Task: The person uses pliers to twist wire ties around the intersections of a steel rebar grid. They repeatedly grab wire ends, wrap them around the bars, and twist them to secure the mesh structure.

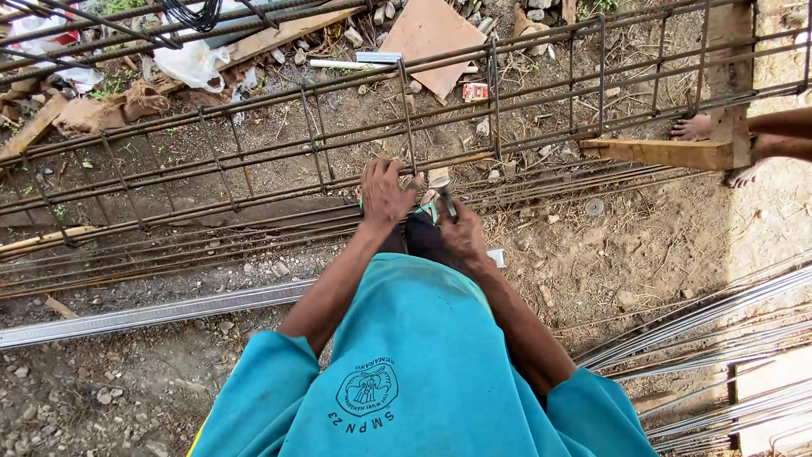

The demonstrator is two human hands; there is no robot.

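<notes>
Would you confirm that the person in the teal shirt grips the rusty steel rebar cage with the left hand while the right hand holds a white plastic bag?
Not quite: in the head view the right hand holds a small metal tool, not a plastic bag. The left hand does grip the rusty steel rebar cage.

Rebar cage (254, 161) on gravelly dirt ground (643, 245)

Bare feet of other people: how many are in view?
2. One foot rests on the dirt behind the wooden plank at upper right; the other foot is just below the plank's right end, partly hidden. Others may lie outside the frame.
</notes>
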